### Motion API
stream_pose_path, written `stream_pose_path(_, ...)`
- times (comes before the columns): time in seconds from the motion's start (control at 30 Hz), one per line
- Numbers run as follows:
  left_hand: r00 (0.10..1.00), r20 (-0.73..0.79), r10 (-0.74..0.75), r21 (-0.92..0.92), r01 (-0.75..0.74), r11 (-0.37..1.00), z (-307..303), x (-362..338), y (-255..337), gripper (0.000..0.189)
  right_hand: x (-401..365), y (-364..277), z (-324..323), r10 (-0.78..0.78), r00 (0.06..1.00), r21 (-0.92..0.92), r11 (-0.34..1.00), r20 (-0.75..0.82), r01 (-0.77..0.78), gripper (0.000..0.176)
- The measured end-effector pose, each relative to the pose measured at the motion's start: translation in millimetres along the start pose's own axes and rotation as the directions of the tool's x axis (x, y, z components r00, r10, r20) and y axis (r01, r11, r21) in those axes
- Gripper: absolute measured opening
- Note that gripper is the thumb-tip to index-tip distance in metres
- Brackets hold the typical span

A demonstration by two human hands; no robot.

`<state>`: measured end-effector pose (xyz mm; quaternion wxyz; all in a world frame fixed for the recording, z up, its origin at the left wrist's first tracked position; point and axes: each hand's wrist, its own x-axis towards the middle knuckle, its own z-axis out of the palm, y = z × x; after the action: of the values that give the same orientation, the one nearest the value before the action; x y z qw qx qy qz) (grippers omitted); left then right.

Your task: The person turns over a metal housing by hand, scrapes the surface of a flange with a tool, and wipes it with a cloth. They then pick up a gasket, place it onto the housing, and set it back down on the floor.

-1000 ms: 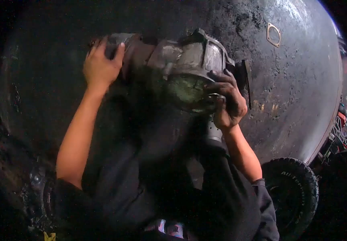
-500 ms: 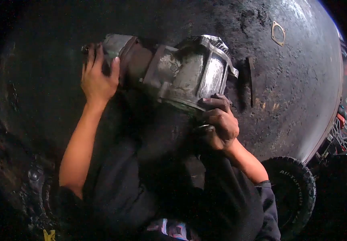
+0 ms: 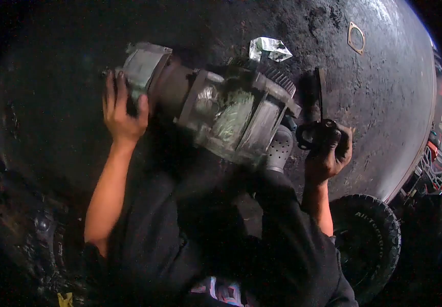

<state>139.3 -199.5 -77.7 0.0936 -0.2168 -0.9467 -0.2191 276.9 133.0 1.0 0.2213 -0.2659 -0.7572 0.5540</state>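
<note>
From where I stand, the big metal housing (image 3: 226, 110) lies aslant in front of the person, its long axis running from upper left down to lower right. The narrower end block (image 3: 144, 64) points off to the upper left; the broad ribbed body swells toward the right, with a toothed gear (image 3: 281, 82) showing along its far right end.

Bare dark floor (image 3: 384, 102) stretches beyond the housing and away to the upper left. The right side is more cramped: a perforated grey clog (image 3: 281, 146) stands just beside the body's near right corner, a flat bar (image 3: 321, 92) lies a little past the gear, and a tyre (image 3: 367, 245) sits nearer the person. A shiny crumpled scrap (image 3: 278, 48) is close behind the gear, and a thin gasket (image 3: 359, 51) lies well apart at the upper right.

The left hand (image 3: 124, 115) is spread, fingers and thumb apart, against the near left of the end block, so nearly all the housing extends to its right; how firmly it presses I can't tell. The right hand (image 3: 333, 156), clear of the housing, has its grip closed on a dark flanged piece (image 3: 322, 132), which juts out leftward from the fingers, near the bar.
</note>
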Motion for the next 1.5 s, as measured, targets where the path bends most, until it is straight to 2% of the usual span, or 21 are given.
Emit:
stream_pose_path(0.33, 0.994, 0.066, 0.085, -0.037, -0.083, 0.996, -6, -15, -8, 0.054, 1, 4, -6, -0.007, 0.999, 0.003, 1.0, -0.045, 0.007, 0.022)
stream_pose_path(0.43, 0.992, 0.119, 0.043, 0.081, -0.053, 0.995, -11, -12, -1, 0.058, 4, 10, -9, -0.004, 0.999, -0.055, 0.998, -0.038, 0.002, 0.021)
stream_pose_path(0.5, 1.0, 0.004, -0.009, 0.048, 0.008, 0.999, -14, -4, 10, 0.057, 6, 9, -7, 0.008, 0.999, -0.072, 0.997, -0.04, -0.011, 0.016)
stream_pose_path(0.53, 1.0, 0.006, -0.011, 0.049, 0.011, 0.999, -16, 0, 11, 0.057, 6, 9, -7, 0.01, 0.999, -0.072, 0.997, -0.038, -0.013, 0.016)
stream_pose_path(0.6, 0.992, -0.121, 0.031, 0.052, -0.025, 0.998, -16, 7, 10, 0.057, 7, 9, -5, 0.032, 0.999, -0.076, 0.996, -0.044, -0.036, 0.016)
stream_pose_path(0.73, 0.988, -0.15, 0.04, 0.027, -0.036, 0.999, -4, 39, -9, 0.056, 17, -12, 8, 0.076, 0.996, -0.163, 0.984, 0.048, -0.067, 0.019)
stream_pose_path(0.83, 0.994, -0.105, -0.016, 0.039, 0.02, 0.999, 7, 49, -13, 0.056, 34, -23, 25, 0.033, 0.986, -0.222, 0.975, 0.164, 0.004, 0.024)
stream_pose_path(0.9, 0.991, 0.083, -0.104, 0.13, 0.092, 0.987, 5, 50, -10, 0.053, 48, -37, 46, 0.059, 0.931, 0.183, 0.974, 0.361, -0.133, 0.023)
stream_pose_path(0.93, 0.989, 0.081, -0.125, 0.127, 0.115, 0.985, 4, 50, -11, 0.053, 60, -51, 53, 0.066, 0.861, -0.105, 0.994, 0.505, -0.014, 0.025)
stream_pose_path(0.97, 0.986, 0.092, -0.136, 0.14, 0.123, 0.983, 3, 49, -11, 0.052, 69, -60, 61, 0.07, 0.849, -0.119, 0.993, 0.523, -0.009, 0.025)
stream_pose_path(1.03, 0.982, 0.094, -0.166, 0.143, 0.152, 0.978, 3, 46, -12, 0.051, 85, -70, 80, 0.168, 0.598, -0.161, 0.985, 0.784, -0.066, 0.029)
stream_pose_path(1.07, 0.985, 0.086, -0.152, 0.135, 0.14, 0.981, 4, 45, -12, 0.051, 86, -67, 90, 0.172, 0.587, -0.174, 0.983, 0.791, -0.054, 0.029)
stream_pose_path(1.13, 0.986, 0.062, -0.156, 0.128, 0.147, 0.981, 2, 45, -13, 0.05, 87, -58, 111, 0.045, 0.51, 0.032, 0.989, 0.859, -0.142, 0.024)
stream_pose_path(1.17, 0.984, 0.081, -0.159, 0.124, 0.148, 0.981, 1, 46, -13, 0.05, 89, -54, 119, 0.044, 0.496, 0.025, 0.991, 0.867, -0.131, 0.024)
stream_pose_path(1.23, 0.979, 0.099, -0.179, 0.112, 0.168, 0.979, 1, 46, -12, 0.049, 91, -49, 131, 0.008, 0.362, -0.081, 0.979, 0.932, 0.189, 0.021)
stream_pose_path(1.27, 0.982, 0.092, -0.164, 0.154, 0.149, 0.977, 0, 46, -10, 0.049, 89, -49, 136, 0.004, 0.366, -0.115, 0.953, 0.931, 0.282, 0.02)
stream_pose_path(1.3, 0.985, 0.087, -0.147, 0.199, 0.127, 0.972, -1, 47, -9, 0.048, 88, -45, 137, 0.007, 0.348, -0.112, 0.952, 0.937, 0.284, 0.02)
stream_pose_path(1.33, 0.984, 0.089, -0.157, 0.202, 0.136, 0.97, -5, 50, -7, 0.048, 85, -38, 137, 0.023, 0.413, -0.156, 0.943, 0.91, 0.293, 0.021)
stream_pose_path(1.37, 0.965, 0.134, -0.225, 0.11, 0.212, 0.971, -10, 53, -3, 0.052, 82, -32, 135, 0.042, 0.484, -0.207, 0.934, 0.874, 0.292, 0.021)
stream_pose_path(1.4, 0.939, 0.191, -0.285, 0.019, 0.287, 0.958, -13, 54, 1, 0.056, 83, -30, 133, -0.053, 0.467, -0.118, 0.937, 0.883, 0.329, 0.022)
stream_pose_path(1.5, 0.945, 0.142, -0.295, 0.057, 0.289, 0.956, -13, 55, 11, 0.054, 80, -31, 120, -0.033, 0.468, -0.189, 0.888, 0.883, 0.42, 0.023)
